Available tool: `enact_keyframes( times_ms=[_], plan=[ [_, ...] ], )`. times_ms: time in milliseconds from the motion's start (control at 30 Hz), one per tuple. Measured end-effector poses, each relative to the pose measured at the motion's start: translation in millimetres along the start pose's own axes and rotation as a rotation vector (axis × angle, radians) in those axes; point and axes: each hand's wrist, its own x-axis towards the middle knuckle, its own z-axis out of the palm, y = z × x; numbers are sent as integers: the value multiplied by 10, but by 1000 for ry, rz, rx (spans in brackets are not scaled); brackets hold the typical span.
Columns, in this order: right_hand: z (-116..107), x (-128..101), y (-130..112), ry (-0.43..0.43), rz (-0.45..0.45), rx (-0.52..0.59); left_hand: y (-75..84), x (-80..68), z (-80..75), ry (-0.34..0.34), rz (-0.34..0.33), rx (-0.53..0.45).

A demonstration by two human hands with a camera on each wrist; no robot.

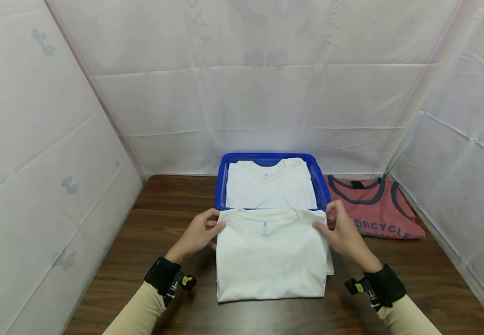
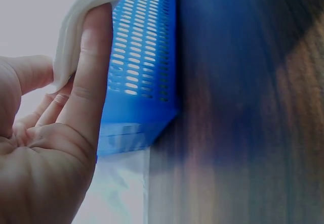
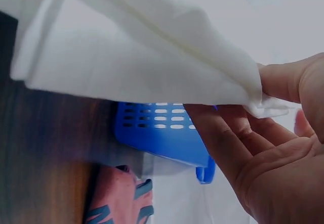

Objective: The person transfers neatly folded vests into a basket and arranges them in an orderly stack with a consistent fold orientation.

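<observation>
A folded white T-shirt (image 1: pixel 271 260) with a small printed neck label is held up in front of the blue basket (image 1: pixel 221 186). My left hand (image 1: pixel 198 235) pinches its upper left corner between thumb and fingers. At the upper right corner, my right hand (image 1: pixel 342 232) pinches the cloth the same way. The wrist views show the fingers under the layered fabric and the thumbs on the other side. Inside the basket lies another folded white T-shirt (image 1: pixel 271 186), its neckline toward the back. The held shirt hides the basket's front wall.
A red T-shirt (image 1: pixel 376 211) with dark trim and lettering lies on the wooden table (image 1: pixel 171 200), right of the basket. White sheets (image 1: pixel 267 102) hang behind the table and along both sides.
</observation>
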Motion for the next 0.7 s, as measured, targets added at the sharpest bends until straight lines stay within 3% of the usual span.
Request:
enact_keyframes(
  times_ms=[267,700],
  plan=[
    [-57,55,-95,74,-23,-36,162,40,-24,51,-7,0],
    [-202,270,-218,272,-259,-41,467,152,-69,130,66,68]
  ],
)
